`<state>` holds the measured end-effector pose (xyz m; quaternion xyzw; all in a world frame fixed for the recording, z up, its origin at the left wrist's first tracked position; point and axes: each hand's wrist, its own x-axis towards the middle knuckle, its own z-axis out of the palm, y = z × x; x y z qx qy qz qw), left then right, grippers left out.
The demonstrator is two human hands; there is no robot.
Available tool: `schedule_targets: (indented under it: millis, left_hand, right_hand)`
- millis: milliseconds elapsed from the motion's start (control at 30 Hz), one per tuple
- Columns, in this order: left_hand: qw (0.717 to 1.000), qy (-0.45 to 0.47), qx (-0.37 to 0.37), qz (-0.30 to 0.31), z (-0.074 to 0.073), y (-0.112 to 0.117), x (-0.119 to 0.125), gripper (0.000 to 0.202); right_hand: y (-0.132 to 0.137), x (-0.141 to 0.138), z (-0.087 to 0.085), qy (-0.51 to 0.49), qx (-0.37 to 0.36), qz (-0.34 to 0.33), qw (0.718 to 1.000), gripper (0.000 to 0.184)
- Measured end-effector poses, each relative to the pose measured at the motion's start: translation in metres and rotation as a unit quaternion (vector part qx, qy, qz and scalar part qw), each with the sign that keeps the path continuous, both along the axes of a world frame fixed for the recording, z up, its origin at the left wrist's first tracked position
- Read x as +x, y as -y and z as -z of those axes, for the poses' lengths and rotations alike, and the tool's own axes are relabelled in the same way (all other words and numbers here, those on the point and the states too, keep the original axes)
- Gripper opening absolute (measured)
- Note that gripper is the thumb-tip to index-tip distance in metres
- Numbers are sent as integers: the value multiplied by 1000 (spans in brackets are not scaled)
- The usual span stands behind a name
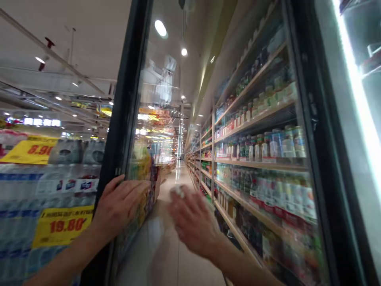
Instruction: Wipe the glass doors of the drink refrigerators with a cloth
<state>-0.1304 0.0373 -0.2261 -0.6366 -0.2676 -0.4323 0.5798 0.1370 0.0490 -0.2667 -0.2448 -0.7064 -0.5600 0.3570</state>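
Observation:
A tall glass door point(178, 246) in a black frame point(119, 119) stands before me, and shelves of drinks show in its pane. My left hand point(119, 204) lies at the left side of the door, across the frame and onto the glass, with its fingers stretched out. Near the lower middle of the pane, my right hand point(192, 220) is bent around a small pale crumpled wad point(179, 192). Motion smears this hand and the wad, so the wad's kind is unclear. Whether it presses on the glass, I cannot tell.
Left of the door, stacked packs of bottles point(20, 198) carry a yellow price sign point(62, 225) and a second yellow sign point(29, 149). At the right edge a bright light strip point(357, 87) runs beside the black door frame. A pale tiled aisle floor shows in the pane.

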Motion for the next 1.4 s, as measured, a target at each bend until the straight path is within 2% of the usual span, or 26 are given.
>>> schedule_targets:
  millis: [67,100,167,200,233,267,300,333,400,467,533,600,667,700,733,767,867,933,1000,1067,1100,1133,1167,1267,1333,1400]
  left_hand:
    - [998,45,-9,-34,-22,2,-7,48]
    - [996,64,-16,-55,-31,3,-8,48]
    - [993,66,-42,-84,-46,4,-9,51]
    - [993,52,-60,-87,-54,4,-8,53]
    - [993,39,-76,-83,-62,3,-6,54]
    - [993,36,-87,-73,-70,3,-3,55]
    - [993,41,-94,-62,-80,2,2,56]
    - [992,53,-98,-52,-91,1,8,58]
    - [991,82,-101,-36,-115,-1,22,61]
    - [989,102,-106,-25,-136,-2,35,63]
    - [988,110,-110,-13,-150,-2,45,65]
    - [987,113,-111,-2,-156,1,49,67]
    - [987,113,-113,2,-159,6,49,70]
    - [988,111,-111,2,-159,9,48,71]
    - [988,108,-109,2,-160,13,47,71]
    - [989,105,-107,0,-160,16,45,72]
    - [992,94,-82,3,-159,23,43,71]
    - [993,91,-73,12,-157,28,44,69]
    - [991,104,-75,29,-156,34,46,66]
    - [988,123,-84,39,-161,41,50,65]
    - [987,128,-84,40,-168,44,54,66]
    - [987,131,-83,40,-178,46,58,66]
    - [988,129,-81,36,-191,48,62,67]
    - [987,137,-76,16,-238,44,76,66]
    - [987,147,-71,-5,-263,39,83,65]
    - [986,152,-65,-22,-275,34,85,65]
  right_hand:
    - [1,-3,-8,90,-16,-11,996,46]
    - [1,10,-20,75,-16,-2,997,46]
    - [0,52,-57,-89,3,40,995,50]
    - [0,71,-77,-215,28,61,974,52]
    - [-1,82,-96,-348,47,79,933,54]
    - [-1,83,-111,-442,60,85,891,55]
    - [0,73,-122,-474,63,85,874,56]
    - [2,54,-128,-429,52,76,899,54]
    - [6,10,-130,-214,-7,28,976,48]
    - [10,-12,-128,-100,-23,-12,995,43]
    - [12,12,-135,-150,-28,15,988,45]
    - [13,65,-153,-303,-16,65,951,49]
    - [16,111,-178,-477,6,82,875,51]
    - [17,121,-189,-534,17,84,841,53]
    - [19,121,-199,-555,22,83,827,53]
    - [21,112,-205,-538,20,80,839,54]
    - [26,64,-214,-319,-16,52,946,53]
    - [27,54,-218,-193,-28,29,980,50]
    - [26,72,-227,-233,-7,37,972,49]
    - [25,94,-241,-412,25,67,908,50]
    - [25,98,-246,-484,34,77,871,51]
    - [26,93,-250,-515,34,82,853,52]
    - [28,81,-252,-502,23,80,861,52]
    - [36,30,-248,-253,-33,32,966,48]
    - [39,19,-247,-147,-36,2,988,46]
    - [36,41,-256,-180,4,11,984,46]
